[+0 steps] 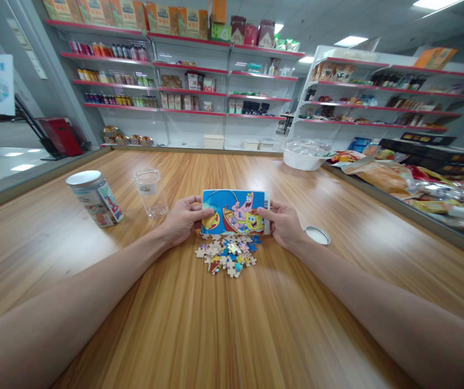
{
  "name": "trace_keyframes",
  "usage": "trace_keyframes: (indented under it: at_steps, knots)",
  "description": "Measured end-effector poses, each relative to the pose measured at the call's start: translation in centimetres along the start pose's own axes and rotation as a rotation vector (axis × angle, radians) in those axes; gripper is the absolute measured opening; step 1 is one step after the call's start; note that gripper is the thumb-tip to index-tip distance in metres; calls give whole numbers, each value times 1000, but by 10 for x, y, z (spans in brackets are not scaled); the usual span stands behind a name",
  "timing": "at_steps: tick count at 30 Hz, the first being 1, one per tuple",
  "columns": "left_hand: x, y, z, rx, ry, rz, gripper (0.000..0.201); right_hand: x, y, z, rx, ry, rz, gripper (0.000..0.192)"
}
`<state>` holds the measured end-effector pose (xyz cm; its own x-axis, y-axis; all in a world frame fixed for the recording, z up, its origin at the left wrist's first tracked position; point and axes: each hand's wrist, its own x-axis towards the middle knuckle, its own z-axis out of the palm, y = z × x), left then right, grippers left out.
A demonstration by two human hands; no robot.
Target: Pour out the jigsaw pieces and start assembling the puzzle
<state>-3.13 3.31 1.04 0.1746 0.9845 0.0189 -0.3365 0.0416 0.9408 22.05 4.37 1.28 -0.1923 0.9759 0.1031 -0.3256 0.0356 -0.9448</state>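
Observation:
Between my two hands is a picture card [234, 208] with a blue background, a pink and a yellow cartoon figure, a small boat and a barcode strip at its right side. My left hand [183, 219] pinches its left edge, thumb on the front. At the right edge, my right hand [284, 220] grips it the same way. The card is tilted up and faces me. Just below it lies a loose pile of jigsaw pieces [231, 256], some showing plain wood backs and others coloured print. The card hides the far side of the pile.
On the wooden table [167, 324], a lidded jar [96, 200] and an uncapped clear jar [152, 194] stand to the left. A round lid [318, 235] lies by my right wrist. A white basin [305, 156] sits at the back right, near packaged snacks [390, 175]. Stocked shelves [191, 65] line the wall.

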Motion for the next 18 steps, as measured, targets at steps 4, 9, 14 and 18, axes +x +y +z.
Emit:
trace_keyframes:
  at_steps: [4, 9, 14, 18]
  knots:
    - [1, 0, -1, 60, 56, 24, 48, 2, 3, -1, -32, 25, 18, 38]
    - [1, 1, -1, 118, 90, 44, 44, 3, 4, -1, -61, 41, 19, 37]
    - [2, 0, -2, 120, 112, 23, 41, 5, 6, -2, -82, 55, 25, 36]
    - [3, 0, -1, 113, 120, 21, 37, 5, 7, -3, -62, 57, 18, 33]
